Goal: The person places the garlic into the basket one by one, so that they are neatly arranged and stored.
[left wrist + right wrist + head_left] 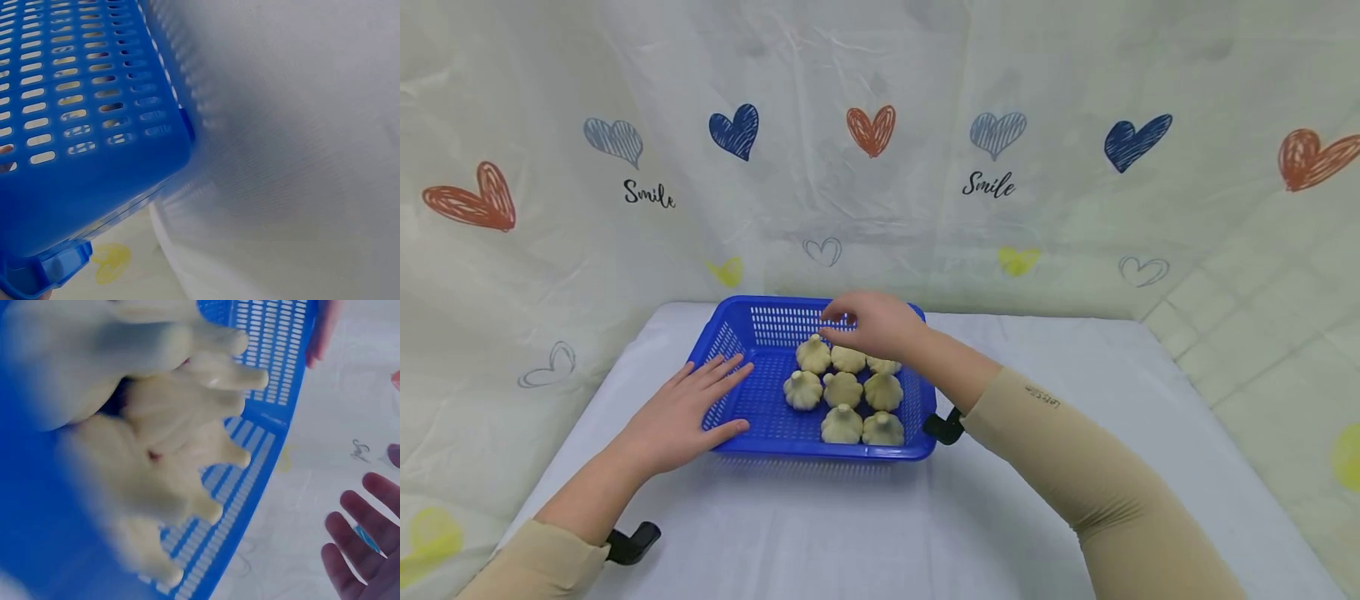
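Note:
A blue plastic basket (871,451) with slotted walls holds several pale garlic bulbs (843,424), set in rows in its middle and right part. My left hand (681,421) is at its left rim, fingers straight and spread over the edge, thumb pointing along the front side. Over the back row of garlic hovers my right hand (876,323), thumb and fingertips apart, with nothing seen between them. In the right wrist view the fingers (359,550) of that hand are spread beside the basket wall, and the garlic stems (234,403) show close up. The left wrist view shows the basket's outer wall (94,175).
The basket stands on a table with a white cloth (1060,358), near its back edge. Behind hangs a pale curtain (880,50) printed with hearts and the word Smile. A black wrist mount (632,543) juts from the left wrist, another (943,427) from the right.

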Available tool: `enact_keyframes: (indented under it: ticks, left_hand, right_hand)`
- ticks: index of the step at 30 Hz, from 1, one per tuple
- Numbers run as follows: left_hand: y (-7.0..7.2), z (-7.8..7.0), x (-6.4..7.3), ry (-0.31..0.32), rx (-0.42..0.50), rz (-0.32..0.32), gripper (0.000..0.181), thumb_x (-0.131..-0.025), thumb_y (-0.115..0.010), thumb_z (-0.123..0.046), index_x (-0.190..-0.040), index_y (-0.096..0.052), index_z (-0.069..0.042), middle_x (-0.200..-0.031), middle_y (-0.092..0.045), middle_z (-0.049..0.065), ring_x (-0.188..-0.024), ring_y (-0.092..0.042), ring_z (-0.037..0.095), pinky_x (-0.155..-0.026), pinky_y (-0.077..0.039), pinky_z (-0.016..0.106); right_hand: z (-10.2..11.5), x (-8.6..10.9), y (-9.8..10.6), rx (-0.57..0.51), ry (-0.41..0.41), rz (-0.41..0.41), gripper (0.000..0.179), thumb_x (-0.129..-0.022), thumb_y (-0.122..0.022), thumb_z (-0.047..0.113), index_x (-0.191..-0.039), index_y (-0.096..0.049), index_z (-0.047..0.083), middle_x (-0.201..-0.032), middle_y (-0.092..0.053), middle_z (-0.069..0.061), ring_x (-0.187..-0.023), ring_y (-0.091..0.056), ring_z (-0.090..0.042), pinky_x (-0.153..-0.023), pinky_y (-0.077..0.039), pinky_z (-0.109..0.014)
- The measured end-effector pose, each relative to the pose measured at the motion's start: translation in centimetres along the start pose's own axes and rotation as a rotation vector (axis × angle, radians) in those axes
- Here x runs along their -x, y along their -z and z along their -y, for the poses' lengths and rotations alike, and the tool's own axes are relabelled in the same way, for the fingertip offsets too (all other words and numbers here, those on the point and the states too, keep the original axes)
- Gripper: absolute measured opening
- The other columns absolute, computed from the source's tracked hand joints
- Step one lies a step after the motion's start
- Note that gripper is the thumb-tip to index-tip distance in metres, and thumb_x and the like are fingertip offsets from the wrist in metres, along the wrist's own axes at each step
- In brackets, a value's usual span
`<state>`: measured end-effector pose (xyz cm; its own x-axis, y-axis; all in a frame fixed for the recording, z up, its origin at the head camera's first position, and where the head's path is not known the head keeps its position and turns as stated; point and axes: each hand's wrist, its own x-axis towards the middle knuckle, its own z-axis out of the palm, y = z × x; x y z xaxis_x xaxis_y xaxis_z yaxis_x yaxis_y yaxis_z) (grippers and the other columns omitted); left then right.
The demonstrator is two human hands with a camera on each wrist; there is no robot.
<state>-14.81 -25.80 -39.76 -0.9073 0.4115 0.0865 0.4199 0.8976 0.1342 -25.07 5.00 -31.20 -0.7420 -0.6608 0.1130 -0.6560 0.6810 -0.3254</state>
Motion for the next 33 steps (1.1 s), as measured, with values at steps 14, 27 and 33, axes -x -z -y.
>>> enact_keyframes:
  ticks: [14,27,33]
  left_hand:
    - [-0.1,0.4,-0.4,0.002,0.006,0.010,0.082,-0.093,-0.056,-0.062,-0.159,-0.026,-0.024,-0.164,-0.023,0.006,-0.150,-0.016,0.035,-0.120,-0.011,0.057]
    - [-0.1,0.2,-0.1,-0.004,0.005,0.006,0.084,-0.092,-0.049,-0.068,-0.159,-0.026,-0.023,-0.164,-0.024,0.006,-0.149,-0.018,0.037,-0.120,-0.012,0.057]
    - [-0.2,0.3,0.0,-0.004,0.003,0.003,0.083,-0.092,-0.051,-0.067,-0.159,-0.026,-0.023,-0.164,-0.024,0.006,-0.149,-0.018,0.037,-0.120,-0.012,0.057]
  right_hand:
    - [-4.0,7.1,1.6,-0.033,-0.113,-0.149,0.027,-0.094,-0.065,0.039,-0.109,-0.075,0.018,-0.098,-0.068,0.007,-0.090,-0.061,-0.018,-0.075,-0.053,-0.032]
    - [-8.6,15.5,0.1,0.006,-0.223,-0.188,0.026,-0.093,-0.069,0.031,-0.113,-0.074,0.017,-0.107,-0.072,0.003,-0.095,-0.064,-0.020,-0.083,-0.056,-0.043]
    - [-9.4,17.7,-0.4,0.014,-0.232,-0.223,0.023,-0.092,-0.071,0.030,-0.112,-0.074,0.020,-0.107,-0.071,0.005,-0.095,-0.064,-0.020,-0.081,-0.055,-0.041]
